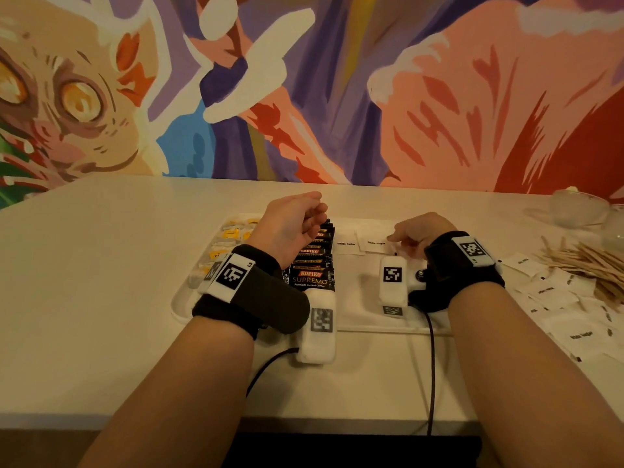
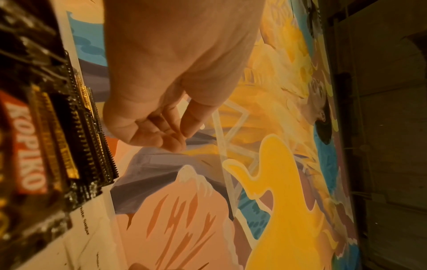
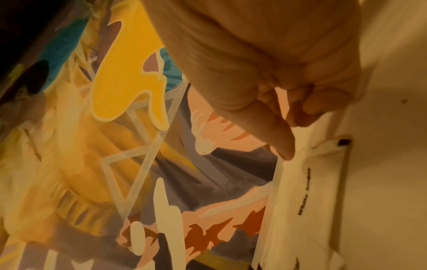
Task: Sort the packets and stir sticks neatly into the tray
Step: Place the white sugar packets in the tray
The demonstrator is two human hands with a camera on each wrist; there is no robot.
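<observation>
A white tray [image 1: 179,309] holds yellow packets [image 1: 229,234] at its left, a row of black Kopiko coffee packets [image 1: 312,265] in the middle, and white sugar packets [image 1: 346,244] beside them. My left hand [image 1: 315,212] hovers over the far end of the Kopiko row [image 2: 53,146], fingers loosely curled around nothing [image 2: 180,131]. My right hand [image 1: 403,236] is low in the tray, pinching a white sugar packet [image 3: 307,201] between thumb and curled fingers [image 3: 293,131]. More white sugar packets [image 1: 553,292] and wooden stir sticks [image 1: 580,261] lie loose on the table to the right.
A clear glass cup [image 1: 577,207] stands at the far right near the painted wall. Cables run from both wrist cameras over the table's near edge. The right half of the tray floor [image 1: 358,298] is bare.
</observation>
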